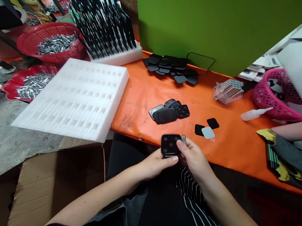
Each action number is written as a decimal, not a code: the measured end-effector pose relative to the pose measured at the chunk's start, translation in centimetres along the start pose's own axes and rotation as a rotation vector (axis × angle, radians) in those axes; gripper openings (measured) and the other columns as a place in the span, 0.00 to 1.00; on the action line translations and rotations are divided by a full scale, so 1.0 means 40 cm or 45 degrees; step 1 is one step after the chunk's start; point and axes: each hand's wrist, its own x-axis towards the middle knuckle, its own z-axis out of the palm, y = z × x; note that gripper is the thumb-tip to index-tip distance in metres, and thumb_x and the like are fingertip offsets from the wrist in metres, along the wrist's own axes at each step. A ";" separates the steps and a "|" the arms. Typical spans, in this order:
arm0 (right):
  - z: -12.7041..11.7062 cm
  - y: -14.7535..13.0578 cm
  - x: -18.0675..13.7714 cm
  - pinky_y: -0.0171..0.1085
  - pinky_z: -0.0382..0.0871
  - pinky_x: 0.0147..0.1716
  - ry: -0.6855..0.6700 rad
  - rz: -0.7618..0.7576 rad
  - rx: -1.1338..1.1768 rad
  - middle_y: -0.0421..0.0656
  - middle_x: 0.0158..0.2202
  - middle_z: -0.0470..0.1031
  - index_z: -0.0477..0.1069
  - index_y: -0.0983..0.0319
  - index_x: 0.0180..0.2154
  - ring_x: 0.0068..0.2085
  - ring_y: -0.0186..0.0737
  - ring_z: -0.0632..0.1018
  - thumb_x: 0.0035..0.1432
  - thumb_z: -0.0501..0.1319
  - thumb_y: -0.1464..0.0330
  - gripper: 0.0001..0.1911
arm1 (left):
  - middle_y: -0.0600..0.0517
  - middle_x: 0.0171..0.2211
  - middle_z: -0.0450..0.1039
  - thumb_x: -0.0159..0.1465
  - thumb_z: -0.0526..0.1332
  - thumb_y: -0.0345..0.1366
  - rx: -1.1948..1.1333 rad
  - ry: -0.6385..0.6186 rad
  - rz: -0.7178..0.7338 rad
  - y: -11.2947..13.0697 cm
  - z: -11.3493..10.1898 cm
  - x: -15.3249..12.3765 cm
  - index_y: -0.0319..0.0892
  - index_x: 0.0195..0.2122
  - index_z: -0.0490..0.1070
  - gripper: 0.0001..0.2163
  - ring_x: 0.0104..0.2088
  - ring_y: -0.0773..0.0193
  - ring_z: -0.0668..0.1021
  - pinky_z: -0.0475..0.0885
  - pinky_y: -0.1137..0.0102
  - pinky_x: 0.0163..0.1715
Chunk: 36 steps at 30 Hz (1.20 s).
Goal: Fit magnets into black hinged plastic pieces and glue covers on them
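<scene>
My left hand (pixel 158 163) is closed on a black square plate (pixel 170 144) with rounded corners and several round dots on its face. The fingers of my right hand (pixel 193 157) close at the plate's right edge, the thumb resting on it. A small silver metal piece (pixel 183 138) sticks up by the right fingertips; its lower part is hidden. Just beyond lies a pile of similar black plates (pixel 167 115), some dotted. To the right are two thin black square pads (pixel 212 123) and a light grey square pad (pixel 208 132).
A white foam block (pixel 86 97) with slots overhangs the table's left edge. Behind it, another foam block (pixel 119 57) holds many black-and-silver rods. Red baskets (pixel 26 43) hold metal parts. Stacked black plates (pixel 171 65), a white bottle (pixel 253 114), a pink basket (pixel 261 94) and gloves (pixel 300 158) surround the work area.
</scene>
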 end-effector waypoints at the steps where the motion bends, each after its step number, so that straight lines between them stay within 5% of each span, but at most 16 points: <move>1: -0.001 0.001 -0.001 0.32 0.60 0.22 0.096 -0.085 -0.126 0.36 0.21 0.64 0.64 0.61 0.36 0.21 0.32 0.67 0.57 0.52 0.53 0.17 | 0.44 0.47 0.69 0.58 0.59 0.38 -0.063 0.035 -0.025 -0.008 0.006 0.007 0.39 0.52 0.62 0.21 0.46 0.55 0.72 0.64 0.60 0.48; 4: -0.013 -0.005 -0.007 0.37 0.63 0.35 0.354 -0.359 -0.681 0.43 0.35 0.71 0.64 0.59 0.42 0.37 0.40 0.72 0.61 0.48 0.57 0.15 | 0.44 0.42 0.71 0.59 0.56 0.36 -0.113 0.109 -0.085 -0.021 0.003 0.018 0.37 0.48 0.64 0.17 0.38 0.57 0.76 0.67 0.60 0.43; 6: -0.017 -0.014 -0.014 0.37 0.62 0.38 0.287 -0.455 -1.034 0.43 0.40 0.71 0.66 0.58 0.42 0.41 0.41 0.71 0.62 0.48 0.61 0.13 | 0.46 0.38 0.72 0.58 0.55 0.32 0.062 0.171 -0.081 -0.022 -0.005 0.020 0.37 0.46 0.64 0.15 0.35 0.60 0.76 0.68 0.61 0.42; 11: 0.005 -0.027 -0.027 0.35 0.59 0.28 0.184 -0.467 -1.590 0.41 0.33 0.71 0.68 0.58 0.39 0.33 0.39 0.72 0.63 0.47 0.63 0.13 | 0.49 0.42 0.71 0.56 0.53 0.27 0.938 0.227 -0.055 -0.006 -0.015 0.010 0.43 0.53 0.59 0.22 0.43 0.56 0.73 0.67 0.62 0.44; 14: 0.015 -0.037 -0.029 0.36 0.54 0.24 0.145 -0.435 -1.822 0.41 0.31 0.71 0.68 0.60 0.37 0.30 0.39 0.72 0.63 0.45 0.64 0.14 | 0.47 0.49 0.68 0.55 0.52 0.26 1.181 0.152 -0.033 0.011 -0.013 0.001 0.45 0.60 0.47 0.30 0.48 0.55 0.71 0.65 0.61 0.48; 17: 0.011 -0.051 -0.028 0.35 0.55 0.26 -0.025 -0.470 -1.834 0.42 0.33 0.71 0.67 0.61 0.38 0.32 0.40 0.72 0.62 0.48 0.61 0.13 | 0.44 0.53 0.64 0.58 0.50 0.27 1.219 0.107 -0.033 0.021 -0.010 -0.003 0.44 0.63 0.35 0.33 0.50 0.56 0.69 0.64 0.61 0.49; 23: 0.001 -0.054 -0.012 0.34 0.55 0.26 -0.120 -0.459 -1.657 0.40 0.34 0.71 0.66 0.61 0.38 0.32 0.39 0.72 0.60 0.50 0.57 0.15 | 0.43 0.55 0.61 0.62 0.48 0.32 1.205 0.097 0.001 0.020 -0.013 -0.003 0.42 0.63 0.33 0.30 0.53 0.56 0.67 0.63 0.59 0.51; 28: 0.011 -0.028 -0.016 0.33 0.57 0.27 -0.118 -0.506 -1.495 0.39 0.31 0.70 0.66 0.61 0.31 0.31 0.35 0.71 0.62 0.50 0.61 0.13 | 0.44 0.53 0.64 0.61 0.49 0.32 1.064 0.096 0.022 0.003 -0.019 0.009 0.43 0.61 0.45 0.26 0.51 0.54 0.69 0.64 0.58 0.49; 32: 0.018 -0.023 -0.025 0.33 0.60 0.31 -0.132 -0.540 -1.386 0.40 0.32 0.69 0.67 0.60 0.35 0.33 0.35 0.70 0.63 0.48 0.64 0.12 | 0.44 0.47 0.69 0.58 0.51 0.29 0.695 0.188 0.065 -0.015 -0.020 0.027 0.36 0.50 0.61 0.18 0.46 0.57 0.72 0.67 0.63 0.46; 36: 0.024 -0.025 -0.028 0.34 0.60 0.32 -0.076 -0.497 -1.536 0.41 0.31 0.68 0.66 0.62 0.35 0.33 0.36 0.70 0.64 0.46 0.69 0.11 | 0.46 0.48 0.68 0.58 0.51 0.28 0.803 0.227 0.050 -0.015 -0.021 0.033 0.39 0.54 0.58 0.21 0.48 0.57 0.71 0.64 0.61 0.49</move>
